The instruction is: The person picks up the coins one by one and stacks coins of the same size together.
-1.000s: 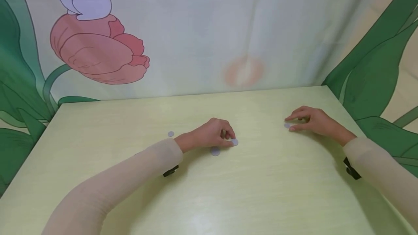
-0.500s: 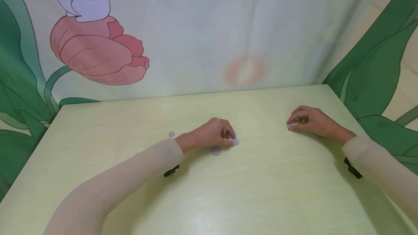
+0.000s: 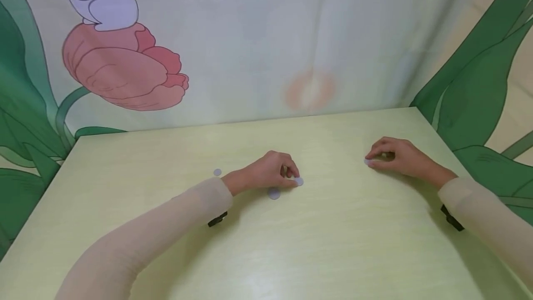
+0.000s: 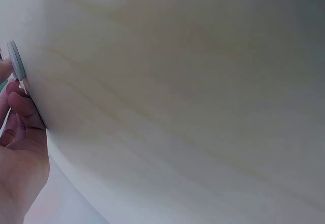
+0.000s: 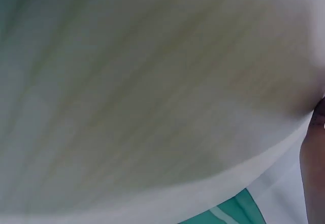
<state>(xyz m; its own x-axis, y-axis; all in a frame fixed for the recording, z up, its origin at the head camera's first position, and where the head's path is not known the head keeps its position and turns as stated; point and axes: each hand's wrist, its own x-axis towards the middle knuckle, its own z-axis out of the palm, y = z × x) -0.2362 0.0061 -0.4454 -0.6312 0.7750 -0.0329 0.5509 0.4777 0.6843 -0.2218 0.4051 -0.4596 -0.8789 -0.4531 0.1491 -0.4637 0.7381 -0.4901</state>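
Note:
My left hand (image 3: 272, 170) is at mid-table with thumb and fingertips pinching the edge of a small round light-grey disc (image 3: 299, 181). A larger grey disc (image 3: 274, 193) lies flat just below that hand. Behind the left wrist lies a smaller disc (image 3: 217, 171). In the left wrist view a grey disc (image 4: 17, 60) stands tilted by the fingertips, its rim showing some thickness. On the right, my right hand (image 3: 395, 155) pinches another light-grey disc (image 3: 368, 162), partly hidden by the fingers. Only a sliver of the right hand (image 5: 314, 168) shows in the right wrist view.
The pale yellow-green table (image 3: 316, 244) runs back to a printed cloth (image 3: 250, 50) with a flower and green leaves. Dark wrist straps (image 3: 217, 219) show under both sleeves.
The right thumb and fingers have drawn together on their disc, which has shifted slightly right. My left hand and the other discs stay in place.

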